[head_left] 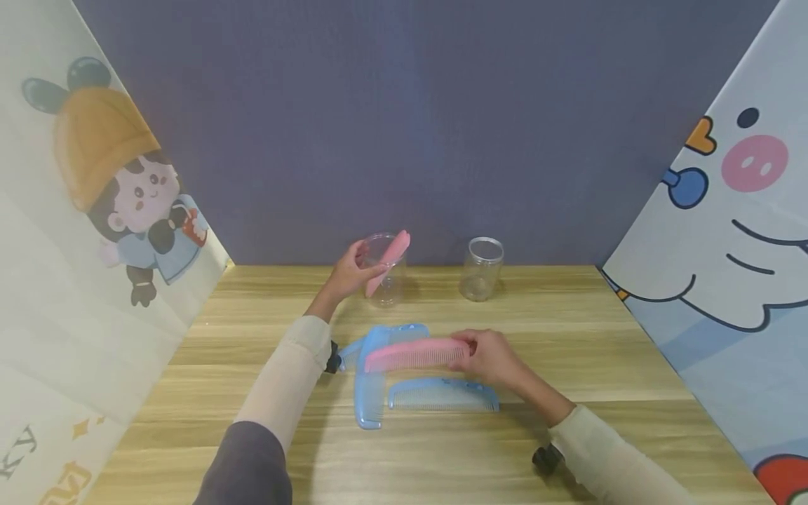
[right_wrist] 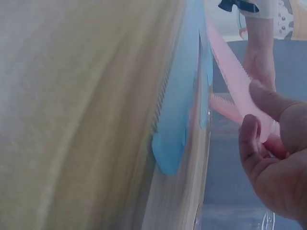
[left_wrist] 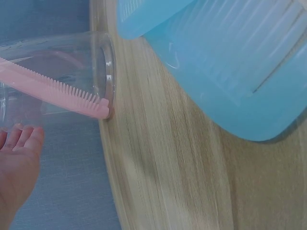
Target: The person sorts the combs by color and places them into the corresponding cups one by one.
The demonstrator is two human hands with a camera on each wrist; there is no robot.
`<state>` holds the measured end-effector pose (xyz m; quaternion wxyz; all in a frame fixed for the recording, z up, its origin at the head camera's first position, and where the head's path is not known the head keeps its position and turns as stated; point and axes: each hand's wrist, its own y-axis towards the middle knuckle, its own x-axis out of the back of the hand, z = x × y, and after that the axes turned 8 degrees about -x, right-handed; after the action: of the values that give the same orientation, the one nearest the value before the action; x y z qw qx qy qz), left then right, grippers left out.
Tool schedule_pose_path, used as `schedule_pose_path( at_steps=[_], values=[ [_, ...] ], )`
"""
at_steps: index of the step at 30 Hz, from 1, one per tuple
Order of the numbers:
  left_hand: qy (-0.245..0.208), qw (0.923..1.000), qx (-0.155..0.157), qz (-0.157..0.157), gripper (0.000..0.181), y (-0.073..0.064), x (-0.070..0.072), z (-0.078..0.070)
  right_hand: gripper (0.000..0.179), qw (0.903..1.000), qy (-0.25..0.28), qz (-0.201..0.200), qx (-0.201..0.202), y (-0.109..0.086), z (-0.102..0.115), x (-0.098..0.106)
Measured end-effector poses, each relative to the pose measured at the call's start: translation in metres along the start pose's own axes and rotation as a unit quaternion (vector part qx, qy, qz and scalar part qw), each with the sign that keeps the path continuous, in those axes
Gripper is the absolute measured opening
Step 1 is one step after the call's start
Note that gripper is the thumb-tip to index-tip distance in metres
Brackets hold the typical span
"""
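Light sleeves are nearest the head camera, the right sleeve [head_left: 625, 466] low on one side and the left sleeve [head_left: 280, 393] on the other. Past the right sleeve, the right hand [head_left: 492, 358] holds a pink comb [head_left: 413, 348] by one end. Its thumb and fingers pinch close together, with just the comb between them. From those fingers the comb points out to the left, long side running across the table [head_left: 442, 463], teeth toward the person. It is over the tall blue comb [head_left: 369, 403], but I can't tell for sure if the two touch. A flat blue comb [head_left: 442, 384] lies just on the near side, and more blue shows behind.

The left hand [head_left: 347, 273] holds a clear cup [head_left: 386, 293] near its top. The thumb is on the near side and the fingers are on the far side, so they are only as far apart as the cup lets them be. Another pink comb [head_left: 398, 249] leans in this cup, its end poking over the rim.

What seems to matter most is this: the cup is ahead and to the left of the right fingers, and its rim faces up while the held comb lies sideways. The left hand is much nearer the cup. Another clear cup [head_left: 481, 280] stands to the right, well apart.
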<state>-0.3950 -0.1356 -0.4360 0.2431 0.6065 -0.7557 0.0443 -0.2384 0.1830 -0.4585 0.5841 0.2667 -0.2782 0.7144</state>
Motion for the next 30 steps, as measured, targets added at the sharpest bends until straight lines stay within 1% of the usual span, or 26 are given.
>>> schedule_pose_path(
  at_steps=[5, 9, 12, 17, 21, 23, 25, 27, 30],
  values=[
    [-0.002, 1.0000, -0.001, -0.001, 0.099, 0.000, 0.000, 0.001, 0.055, 0.9996, 0.015, -0.017, 0.014, 0.010, -0.005, 0.006],
    [-0.005, 1.0000, -0.002, 0.002, 0.099, -0.002, 0.000, 0.000, 0.053, 0.9990, 0.031, -0.025, 0.017, 0.014, -0.003, 0.011],
    [-0.007, 1.0000, 0.000, 0.003, 0.100, -0.002, 0.000, 0.000, 0.053, 0.9987, 0.036, -0.031, 0.019, 0.017, 0.000, 0.016],
    [-0.009, 0.9999, -0.005, 0.002, 0.101, 0.000, 0.000, 0.000, 0.053, 0.9984, 0.026, -0.044, 0.023, 0.024, 0.007, 0.025],
    [-0.012, 0.9999, -0.009, 0.001, 0.101, 0.000, 0.000, 0.001, 0.056, 0.9986, 0.028, -0.042, 0.012, 0.030, 0.013, 0.031],
    [-0.012, 0.9999, -0.009, 0.000, 0.101, 0.000, 0.000, 0.000, 0.057, 0.9986, 0.036, -0.039, -0.001, 0.033, 0.016, 0.034],
    [-0.010, 0.9999, -0.009, 0.000, 0.101, 0.000, -0.001, 0.000, 0.058, 0.9984, 0.043, -0.036, -0.005, 0.035, 0.019, 0.038],
    [-0.007, 0.9999, -0.008, -0.001, 0.101, 0.000, -0.001, 0.000, 0.057, 0.9980, 0.049, -0.040, -0.001, 0.038, 0.023, 0.042],
    [-0.003, 1.0000, -0.007, 0.000, 0.101, -0.001, -0.001, 0.000, 0.057, 0.9973, 0.053, -0.048, 0.017, 0.043, 0.029, 0.049]
  ],
)
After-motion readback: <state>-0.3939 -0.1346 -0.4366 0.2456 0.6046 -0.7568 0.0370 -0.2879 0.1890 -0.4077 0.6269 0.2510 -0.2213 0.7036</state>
